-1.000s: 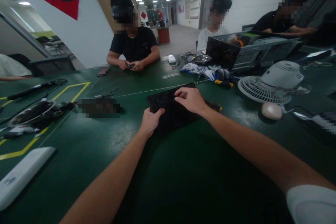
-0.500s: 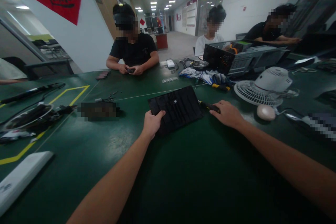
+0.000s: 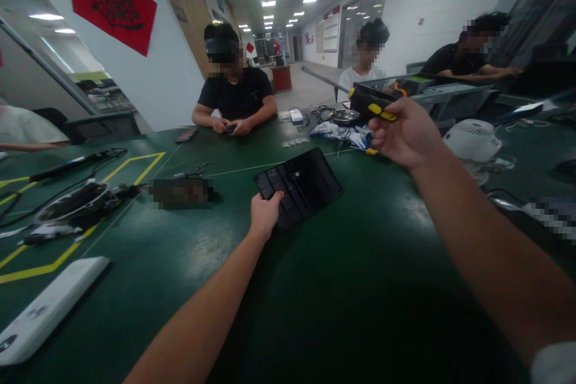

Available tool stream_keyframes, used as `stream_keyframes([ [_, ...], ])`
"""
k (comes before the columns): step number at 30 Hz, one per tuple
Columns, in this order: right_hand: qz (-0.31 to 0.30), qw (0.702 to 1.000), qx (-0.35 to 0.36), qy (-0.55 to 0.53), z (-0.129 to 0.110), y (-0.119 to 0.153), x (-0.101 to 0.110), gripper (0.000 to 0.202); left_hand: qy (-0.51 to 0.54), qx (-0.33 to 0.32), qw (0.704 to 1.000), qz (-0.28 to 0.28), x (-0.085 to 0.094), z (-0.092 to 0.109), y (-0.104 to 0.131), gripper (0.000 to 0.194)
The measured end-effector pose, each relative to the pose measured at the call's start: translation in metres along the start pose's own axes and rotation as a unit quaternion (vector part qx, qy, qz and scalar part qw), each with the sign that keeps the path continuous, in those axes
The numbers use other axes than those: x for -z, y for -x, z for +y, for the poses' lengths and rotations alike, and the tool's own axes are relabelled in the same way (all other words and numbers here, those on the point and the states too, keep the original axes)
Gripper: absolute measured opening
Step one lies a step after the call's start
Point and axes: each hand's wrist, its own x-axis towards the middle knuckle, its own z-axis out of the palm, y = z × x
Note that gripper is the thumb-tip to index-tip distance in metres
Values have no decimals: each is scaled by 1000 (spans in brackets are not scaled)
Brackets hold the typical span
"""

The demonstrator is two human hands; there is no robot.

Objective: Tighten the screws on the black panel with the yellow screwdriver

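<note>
My left hand (image 3: 266, 213) grips the lower left edge of a flat black case (image 3: 310, 183), thumb on top, fingers underneath. The case is tilted just above or on the green table (image 3: 351, 270); which of the two I cannot tell. My right hand (image 3: 405, 132) is raised to the right of the case, closed round the black and yellow handle of a screwdriver (image 3: 380, 111). Its long shaft points up and left. Hand and handle hide part of an open metal computer housing (image 3: 459, 102) behind them.
Beyond my right hand lie a white fan (image 3: 472, 139), a cloth (image 3: 335, 132) and a metal dish (image 3: 345, 116). Cables (image 3: 76, 204) and a long white object (image 3: 54, 306) lie left. A person (image 3: 236, 87) sits opposite; others sit further right.
My right hand has risen from beside the case with the screwdriver, whose shaft now shows clear of the case. My left hand still holds the case. The view has shifted slightly.
</note>
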Motion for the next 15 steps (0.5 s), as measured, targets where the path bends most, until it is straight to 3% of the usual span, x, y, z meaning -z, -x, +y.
stream_keyframes([
  [3,-81,995,-51,-38,7,12,-40,21,-1,15,1000,6,-1,4,3,32],
  [6,-105,994,12,-8,9,21,-61,31,-4,22,1000,12,-1,7,5,29],
  [9,-64,988,131,44,-3,22,-53,20,-8,18,1000,24,-1,9,7,30],
  [12,-65,969,181,157,-14,17,-31,26,-9,18,999,29,0,10,8,30],
  [15,-82,905,227,350,-10,10,-14,35,-1,28,999,23,0,11,8,32],
])
